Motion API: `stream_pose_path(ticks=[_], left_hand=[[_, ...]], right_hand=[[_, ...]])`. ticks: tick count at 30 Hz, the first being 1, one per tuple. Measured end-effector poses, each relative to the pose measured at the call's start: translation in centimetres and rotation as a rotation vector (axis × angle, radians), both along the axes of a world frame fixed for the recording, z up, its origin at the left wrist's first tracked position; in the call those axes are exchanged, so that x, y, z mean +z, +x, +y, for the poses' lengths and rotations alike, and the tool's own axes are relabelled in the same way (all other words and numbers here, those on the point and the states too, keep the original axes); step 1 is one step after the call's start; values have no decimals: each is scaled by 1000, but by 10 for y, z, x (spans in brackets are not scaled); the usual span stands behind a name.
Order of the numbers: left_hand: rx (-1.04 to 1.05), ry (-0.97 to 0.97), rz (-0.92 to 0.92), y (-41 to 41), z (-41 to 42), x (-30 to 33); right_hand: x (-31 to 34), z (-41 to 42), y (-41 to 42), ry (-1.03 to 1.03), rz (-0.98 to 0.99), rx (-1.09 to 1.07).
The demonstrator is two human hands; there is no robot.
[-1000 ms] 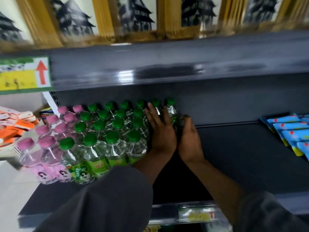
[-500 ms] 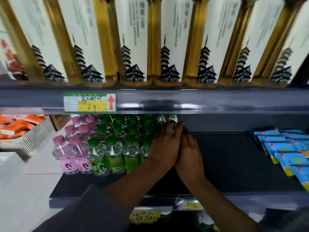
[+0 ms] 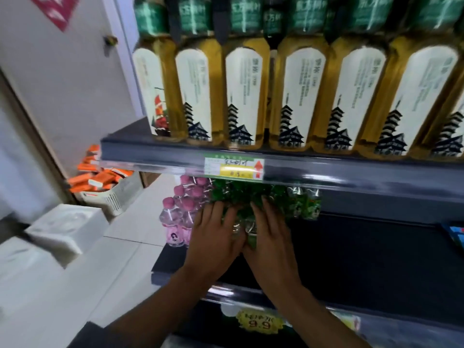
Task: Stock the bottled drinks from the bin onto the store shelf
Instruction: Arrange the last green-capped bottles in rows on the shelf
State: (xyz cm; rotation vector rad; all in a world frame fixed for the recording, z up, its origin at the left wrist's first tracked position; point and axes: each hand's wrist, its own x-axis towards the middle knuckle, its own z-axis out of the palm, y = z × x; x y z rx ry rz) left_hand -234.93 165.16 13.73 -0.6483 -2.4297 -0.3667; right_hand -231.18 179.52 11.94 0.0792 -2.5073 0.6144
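Green-capped bottles [image 3: 253, 194] packed in a tight cluster at mid-frame, standing on the dark lower shelf [image 3: 364, 259] just under the lip of the upper shelf [image 3: 326, 172]; blurred, so no count possible. Pink-capped bottles [image 3: 179, 209] touching them on the left side of the frame, clear bodies with pink labels at the shelf's left end. Two more green-labelled bottles [image 3: 310, 205] at the right edge of the cluster.

Left hand [image 3: 213, 237] laid flat against the front of the green-capped group, fingers spread and pointing up-frame — open, gripping nothing. Right hand [image 3: 270, 237] just beside it, thumbs nearly touching, likewise flat and open with fingers on the bottles. Both bare forearms reaching up from the bottom of the frame.

Rest of the lower shelf bare and dark toward the right, with a blue packet [image 3: 455, 233] at the far right edge. Yellow price tag [image 3: 258, 322] reading 9.9 on the shelf's front rail, bottom centre. Another price label [image 3: 234, 167] with a red arrow on the upper shelf's rail. Above it — a row of tall golden tea bottles [image 3: 244, 96] with white pagoda labels. Orange boxes [image 3: 100, 175] in a white basket at mid-left, white foam boxes [image 3: 67, 229] lower left.
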Motion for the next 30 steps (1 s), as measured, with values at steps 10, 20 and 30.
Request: stream_pose_path(ticks=[10, 20, 30], left_hand=[[336, -156, -53, 36, -182, -46], [582, -186, -336, 87, -296, -128], [548, -262, -513, 89, -345, -234]], right_hand=[[-49, -171, 14, -40, 69, 380], [-135, -268, 39, 4, -347, 599], [-221, -300, 27, 37, -568, 437]])
